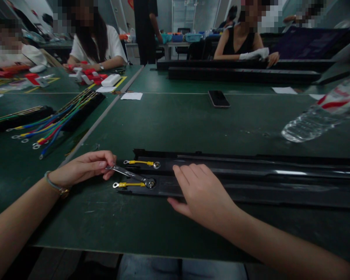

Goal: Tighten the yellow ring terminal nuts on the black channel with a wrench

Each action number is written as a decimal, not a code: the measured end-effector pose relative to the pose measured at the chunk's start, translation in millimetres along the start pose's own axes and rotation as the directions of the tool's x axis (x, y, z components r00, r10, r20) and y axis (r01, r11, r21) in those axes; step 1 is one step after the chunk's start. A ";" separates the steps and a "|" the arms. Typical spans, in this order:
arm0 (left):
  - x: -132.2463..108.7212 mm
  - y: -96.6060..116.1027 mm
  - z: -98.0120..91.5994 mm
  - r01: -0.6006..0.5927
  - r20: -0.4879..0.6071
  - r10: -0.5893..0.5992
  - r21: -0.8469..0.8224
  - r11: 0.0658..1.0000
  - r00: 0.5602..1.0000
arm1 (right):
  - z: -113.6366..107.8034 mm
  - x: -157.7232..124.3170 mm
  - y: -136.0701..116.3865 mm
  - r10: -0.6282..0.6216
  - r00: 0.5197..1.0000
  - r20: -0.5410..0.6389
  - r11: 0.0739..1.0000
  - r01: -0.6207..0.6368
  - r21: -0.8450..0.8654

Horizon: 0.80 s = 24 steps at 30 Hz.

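My left hand (89, 167) pinches the free end of a combination wrench (128, 173). The wrench's ring end sits around a fastener near the left end of the nearer black channel (251, 191). A short yellow wire (132, 185) with a ring terminal runs from that fastener past the channel's end. My right hand (202, 190) grips the same channel, fingers over the top and thumb at its near edge. Beside it lies a second black channel (221, 165), which has its own yellow wire (141, 162) bolted on.
Bundled coloured cables (64, 116) with ring terminals lie to the left. A phone (218, 98) and a tilted water bottle (317, 116) are beyond the channels. Opposite sit co-workers with red and white parts (89, 76) and long black bars (242, 74).
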<state>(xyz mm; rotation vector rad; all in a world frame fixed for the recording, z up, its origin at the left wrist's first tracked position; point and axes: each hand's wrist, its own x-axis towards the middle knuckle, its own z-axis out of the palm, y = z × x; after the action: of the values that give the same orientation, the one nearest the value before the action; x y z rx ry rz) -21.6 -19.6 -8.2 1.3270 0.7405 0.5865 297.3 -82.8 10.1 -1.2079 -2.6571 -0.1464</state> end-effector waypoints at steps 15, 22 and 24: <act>-5.3 4.3 0.6 -0.039 0.188 0.034 0.026 0.999 0.982 | 0.6 -0.1 0.3 -0.003 1.000 0.001 1.000 0.003 -0.002; -9.1 1.2 -4.4 -0.041 0.397 0.016 0.055 0.998 0.918 | 0.9 -0.4 0.6 -0.006 1.000 -0.011 1.000 0.006 -0.003; -9.5 0.2 -6.3 -0.037 0.412 0.012 0.053 0.998 0.911 | 1.0 -0.6 0.4 -0.004 1.000 -0.009 1.000 0.004 0.000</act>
<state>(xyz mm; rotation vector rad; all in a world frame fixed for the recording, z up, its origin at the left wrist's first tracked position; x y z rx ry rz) -32.5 -22.6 -7.1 1.4567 0.3957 0.2866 297.8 -82.8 9.0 -1.1994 -2.6524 -0.1525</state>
